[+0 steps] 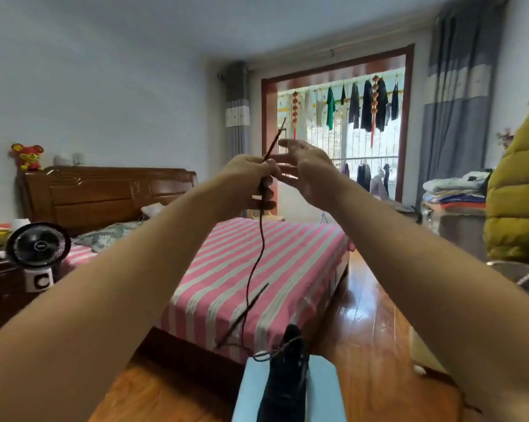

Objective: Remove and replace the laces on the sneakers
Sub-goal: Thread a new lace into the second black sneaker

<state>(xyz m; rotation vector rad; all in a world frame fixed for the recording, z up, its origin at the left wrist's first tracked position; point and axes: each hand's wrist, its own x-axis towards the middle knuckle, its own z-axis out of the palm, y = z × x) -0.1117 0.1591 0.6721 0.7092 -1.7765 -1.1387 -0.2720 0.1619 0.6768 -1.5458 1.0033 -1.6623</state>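
Left hand (251,181) raised, fingers curled tight around one dark brown cord shoelace (258,248); lace tip sticks up above the fist. Right hand (306,175) just beside it, fingers spread and straight, holding nothing. Lace hangs down to one black sneaker (287,382), standing on a light blue flat surface (324,394). One pink-and-white striped bed (257,269) behind.

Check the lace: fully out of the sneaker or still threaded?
Still threaded, apparently. The lace runs from the left hand down to the sneaker, crossing its upper. How many eyelets hold it: cannot tell.
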